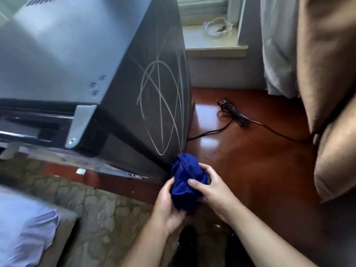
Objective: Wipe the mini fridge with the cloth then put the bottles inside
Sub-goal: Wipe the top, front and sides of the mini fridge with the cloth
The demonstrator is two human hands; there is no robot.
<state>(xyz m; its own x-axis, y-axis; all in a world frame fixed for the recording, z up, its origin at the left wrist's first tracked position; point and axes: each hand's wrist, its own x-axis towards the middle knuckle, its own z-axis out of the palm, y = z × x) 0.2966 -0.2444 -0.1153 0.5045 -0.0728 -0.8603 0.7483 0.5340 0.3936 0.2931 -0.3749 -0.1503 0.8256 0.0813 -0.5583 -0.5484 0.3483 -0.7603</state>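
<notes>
Blue cloth point(185, 180) bunched into ball, held between both hands. Left hand point(169, 205) cups it from left, fingers curled round its underside. Right hand point(213, 191) grips from right, thumb pressed on top. Cloth sits at lower near corner of dark fridge point(150, 93) side, which bears pale scribbles. Red wooden floor point(250, 170) below. Black cord point(237, 116) lies on floor beyond hands. Rug point(96, 209) left of hands.

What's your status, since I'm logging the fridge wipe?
Left hand and right hand both grip the bunched blue cloth. Cloth at lower corner of mini fridge, pale scribbles unwiped. Black cable on floor nearby.
</notes>
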